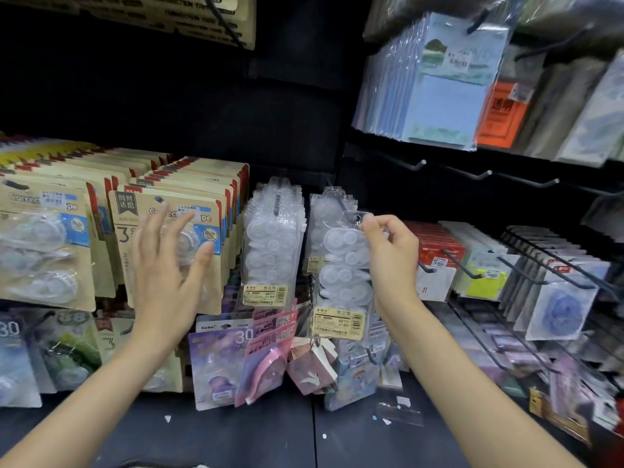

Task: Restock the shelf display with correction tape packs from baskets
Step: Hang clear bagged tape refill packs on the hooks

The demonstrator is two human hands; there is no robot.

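We note the clear correction tape pack [342, 265] pinched at its top by our right hand [388, 244], at a hook on the dark display wall. Left hand [169, 265] spread wide before the kraft-card packs [169, 231]. Bare hooks [472, 173] at right; dark shelf [270, 440] below.

Your two forearms come into view bare, one from 7 o'clock and one from 5 o'clock, with no sleeve, cuff or glove on either. Your left hand [169, 265] wears no ring, watch or band that the head view shows, and neither does your right hand [391, 255]. The fingernails you can see are short and unpainted. Both wrists are uncovered.
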